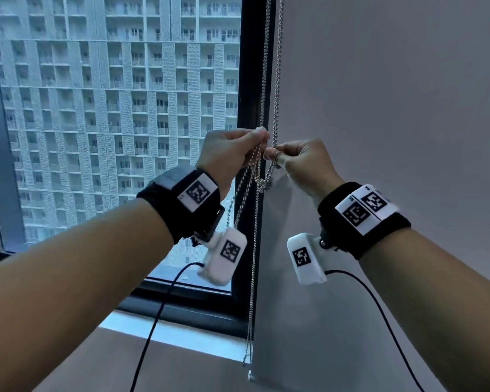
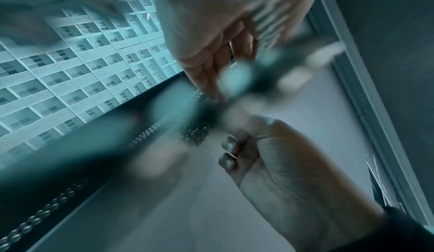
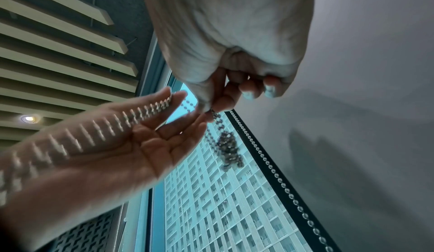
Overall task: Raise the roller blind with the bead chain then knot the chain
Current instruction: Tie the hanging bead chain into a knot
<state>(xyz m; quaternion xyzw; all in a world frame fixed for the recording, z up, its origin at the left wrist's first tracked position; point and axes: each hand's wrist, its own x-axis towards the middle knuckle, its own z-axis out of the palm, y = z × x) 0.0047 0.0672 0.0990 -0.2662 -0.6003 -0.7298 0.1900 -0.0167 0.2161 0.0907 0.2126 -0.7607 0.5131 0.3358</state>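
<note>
**Both hands on the bead chain beside the window**

Nearest the head camera, two forearms reach up and forward, each with a black wrist strap [image 1: 181, 205] carrying printed square markers and a white camera unit [image 1: 224, 256] with a black cable hanging down.

Beyond them, the left hand [image 1: 232, 154] pinches the bead chain [image 1: 263, 80] at its fingertips, with further strands trailing down past the palm; its other fingers lie fairly straight in the right wrist view. The right hand [image 1: 303, 162] has its grip closed on the chain too, thumb and forefinger pinching a strand while the remaining fingers curl into the palm. Between and just below the two hands hangs a small bunched clump of chain [image 1: 263, 183]. Long strands drop towards the window sill [image 1: 159, 332].

Behind the chain stands the dark window frame [image 1: 252, 52], with grey roller blind fabric [image 1: 393, 108] to its right. Farthest off, through the glass, rises a pale high-rise building [image 1: 111, 80].
</note>
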